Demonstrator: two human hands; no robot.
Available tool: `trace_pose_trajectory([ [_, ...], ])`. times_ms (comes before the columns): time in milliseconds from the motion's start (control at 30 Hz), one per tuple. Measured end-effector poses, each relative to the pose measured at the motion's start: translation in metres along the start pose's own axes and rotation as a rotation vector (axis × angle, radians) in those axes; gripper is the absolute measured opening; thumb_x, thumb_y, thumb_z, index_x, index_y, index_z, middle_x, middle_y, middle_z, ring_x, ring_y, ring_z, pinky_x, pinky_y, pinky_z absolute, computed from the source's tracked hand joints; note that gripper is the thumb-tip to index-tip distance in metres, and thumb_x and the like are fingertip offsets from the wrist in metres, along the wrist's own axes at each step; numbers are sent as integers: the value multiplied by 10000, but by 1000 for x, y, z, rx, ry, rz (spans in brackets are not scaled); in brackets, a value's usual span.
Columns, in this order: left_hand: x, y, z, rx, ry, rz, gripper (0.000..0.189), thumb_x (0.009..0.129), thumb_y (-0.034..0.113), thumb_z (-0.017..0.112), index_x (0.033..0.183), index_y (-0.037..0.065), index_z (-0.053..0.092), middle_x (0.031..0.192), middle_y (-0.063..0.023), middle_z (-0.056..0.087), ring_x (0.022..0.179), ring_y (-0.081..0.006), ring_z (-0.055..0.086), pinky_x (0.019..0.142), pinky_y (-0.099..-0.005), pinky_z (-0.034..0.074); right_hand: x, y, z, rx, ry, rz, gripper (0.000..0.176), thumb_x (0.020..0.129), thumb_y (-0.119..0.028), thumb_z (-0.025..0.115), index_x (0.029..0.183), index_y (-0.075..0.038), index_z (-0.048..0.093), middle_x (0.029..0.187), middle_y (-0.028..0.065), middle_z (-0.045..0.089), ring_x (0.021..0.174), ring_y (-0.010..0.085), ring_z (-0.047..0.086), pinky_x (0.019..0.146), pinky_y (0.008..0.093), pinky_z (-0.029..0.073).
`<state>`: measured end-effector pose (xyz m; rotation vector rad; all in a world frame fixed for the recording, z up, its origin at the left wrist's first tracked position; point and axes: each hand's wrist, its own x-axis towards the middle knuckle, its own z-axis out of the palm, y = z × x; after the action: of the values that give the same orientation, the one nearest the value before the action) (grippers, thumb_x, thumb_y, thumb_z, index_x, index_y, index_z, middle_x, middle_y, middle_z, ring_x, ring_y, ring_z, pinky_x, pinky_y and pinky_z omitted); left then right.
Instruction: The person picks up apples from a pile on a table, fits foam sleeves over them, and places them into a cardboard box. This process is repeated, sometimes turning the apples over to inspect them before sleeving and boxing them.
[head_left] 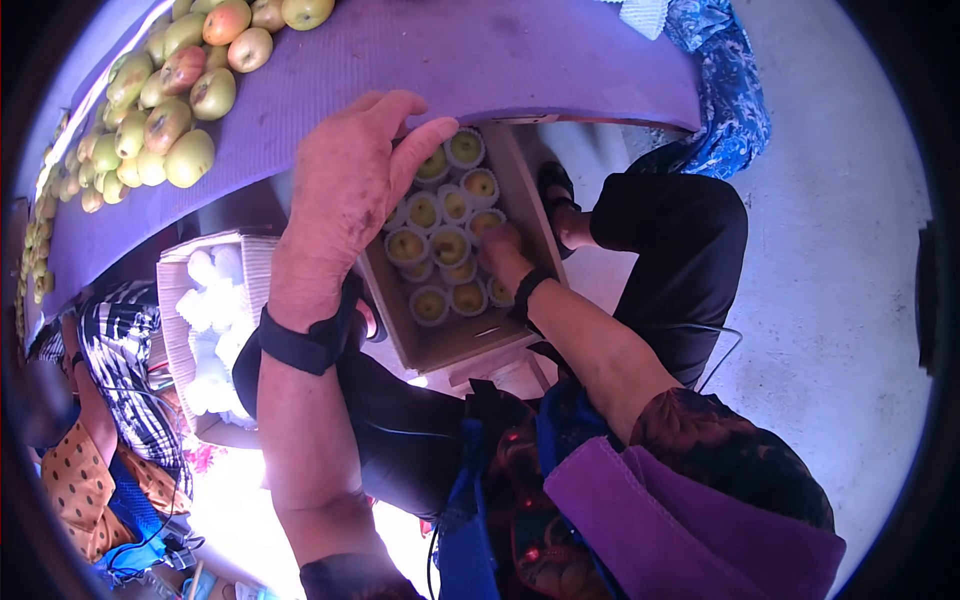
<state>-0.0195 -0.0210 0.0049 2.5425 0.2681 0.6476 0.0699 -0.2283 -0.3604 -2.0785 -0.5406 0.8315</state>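
Observation:
A cardboard box (535,205) stands below the table edge, between my knees. Inside it sit several yellow-green apples (449,247), each in a white foam net sleeve. My right hand (502,248) reaches down into the box along its right side. Its fingers are curled at a sleeved apple (484,223), with the fingertips partly hidden. My left hand (355,165) is over the far left part of the box, by the table edge. Its thumb stands apart from the index finger, nothing shows in it, and the other fingers are mostly out of sight.
Loose green and reddish apples (168,125) are heaped on the purple-covered table (480,60). On the left, another carton (175,290) holds white foam sleeves (215,300). Blue patterned cloth (715,90) hangs at the table's right end. Another person's patterned clothing (135,360) shows at far left.

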Motion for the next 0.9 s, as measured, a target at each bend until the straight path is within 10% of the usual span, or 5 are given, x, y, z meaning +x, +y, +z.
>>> trace_pose_trajectory([
  [267, 1, -3, 3, 23, -63, -6, 294, 886, 328, 636, 991, 53, 638, 861, -138, 633, 742, -321, 623, 653, -372, 488, 11, 28, -3, 109, -130, 43, 191, 863, -249, 588, 980, -99, 603, 858, 45, 582, 781, 152, 592, 641, 334, 508],
  [333, 1, -2, 3, 39, -71, -7, 292, 885, 330, 637, 988, 57, 637, 863, -135, 636, 746, -322, 627, 656, -375, 489, 4, 9, -2, 793, 43, 510, 171, 877, -254, 581, 965, -108, 599, 831, 40, 573, 746, 146, 579, 649, 321, 504],
  [433, 1, -3, 4, 77, -81, -5, 314, 893, 379, 603, 929, 67, 624, 832, -121, 637, 782, -346, 634, 664, -424, 501, 3, 12, 0, 918, 110, 559, 163, 865, -218, 597, 969, -92, 596, 818, 48, 578, 745, 167, 594, 664, 326, 504],
  [633, 1, -6, 4, 89, -110, -7, 282, 880, 319, 642, 976, 55, 635, 836, -134, 627, 739, -314, 629, 644, -381, 487, 36, 102, 15, 320, -90, -112, 120, 762, -85, 671, 863, -39, 625, 796, 127, 622, 756, 244, 634, 679, 363, 509],
  [900, 2, -7, 7, 108, -120, -3, 273, 873, 302, 654, 974, 49, 634, 826, -137, 627, 731, -312, 627, 638, -373, 487, 34, 87, 9, 393, -60, 116, 122, 783, -112, 643, 881, -43, 618, 826, 135, 618, 754, 255, 627, 667, 383, 525],
])
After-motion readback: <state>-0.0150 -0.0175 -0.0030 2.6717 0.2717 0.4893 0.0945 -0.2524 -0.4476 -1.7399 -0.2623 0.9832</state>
